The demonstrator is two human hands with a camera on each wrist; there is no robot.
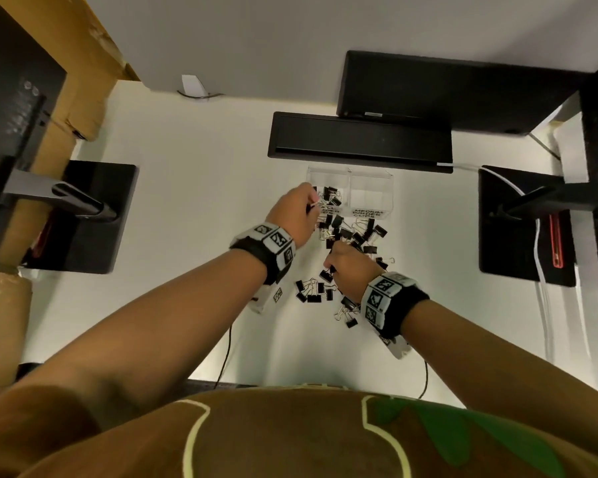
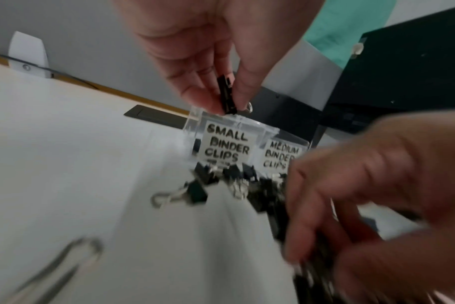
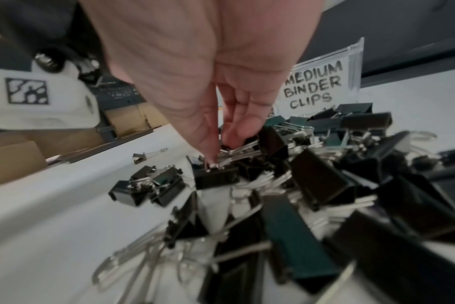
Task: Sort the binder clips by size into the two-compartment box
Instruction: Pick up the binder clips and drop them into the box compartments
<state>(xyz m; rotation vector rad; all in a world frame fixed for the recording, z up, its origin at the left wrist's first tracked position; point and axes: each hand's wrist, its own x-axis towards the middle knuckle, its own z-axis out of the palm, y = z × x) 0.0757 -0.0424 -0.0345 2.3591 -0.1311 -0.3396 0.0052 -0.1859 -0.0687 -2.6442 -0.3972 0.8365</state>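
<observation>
A clear two-compartment box [image 1: 351,174] stands on the white table, its left half labelled SMALL BINDER CLIPS [image 2: 226,144] and its right half MEDIUM BINDER CLIPS [image 3: 314,88]. Several black clips lie in the small half; the medium half looks bare. My left hand [image 1: 312,204] pinches a small black clip [image 2: 225,90] between thumb and fingers just above the small compartment. In front of the box spreads a pile of black binder clips [image 1: 356,232]. My right hand [image 1: 330,268] reaches down into the pile and pinches the silver handles of one black clip [image 3: 216,178].
Behind the box lies a long black tray [image 1: 359,141], with a black block [image 1: 446,88] further back. Black stand bases sit at the left [image 1: 94,215] and right [image 1: 525,222]. Cardboard [image 1: 66,98] rises at the far left. A lone small clip [image 3: 143,156] lies left of the pile.
</observation>
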